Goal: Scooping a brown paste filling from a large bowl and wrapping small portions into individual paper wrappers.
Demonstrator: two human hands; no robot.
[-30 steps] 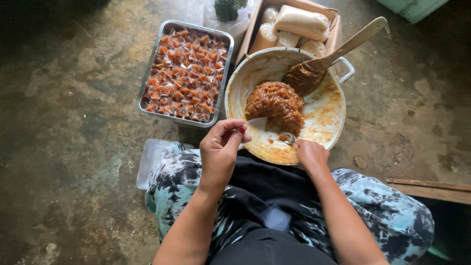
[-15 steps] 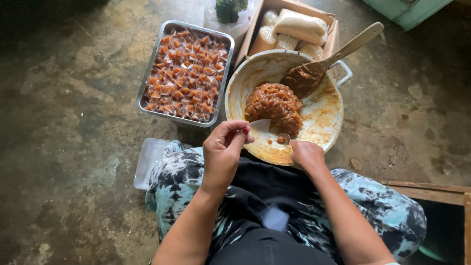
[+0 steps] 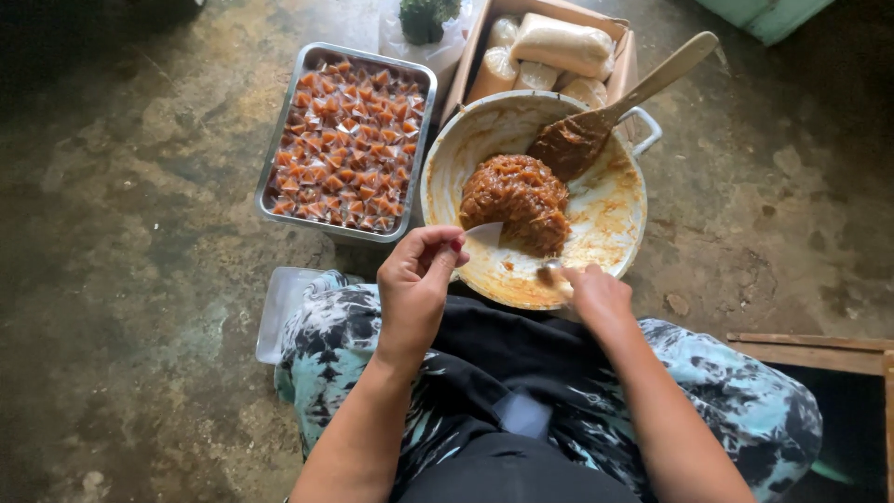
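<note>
I am seeing a brown cardboard box lying open at the top, just behind the round pan. Soft pale bags are lying inside it, packed close together. To its left, a metal tray is sitting on the floor, holding many little orange-brown wrapped packets in clear film. I am seeing no labels, signs or screens.

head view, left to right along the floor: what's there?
Clear plastic lid → metal tray of wrapped sweets → left hand pinching a small clear wrapper → mound of brown paste in the pan → right hand → wooden plank.
</note>
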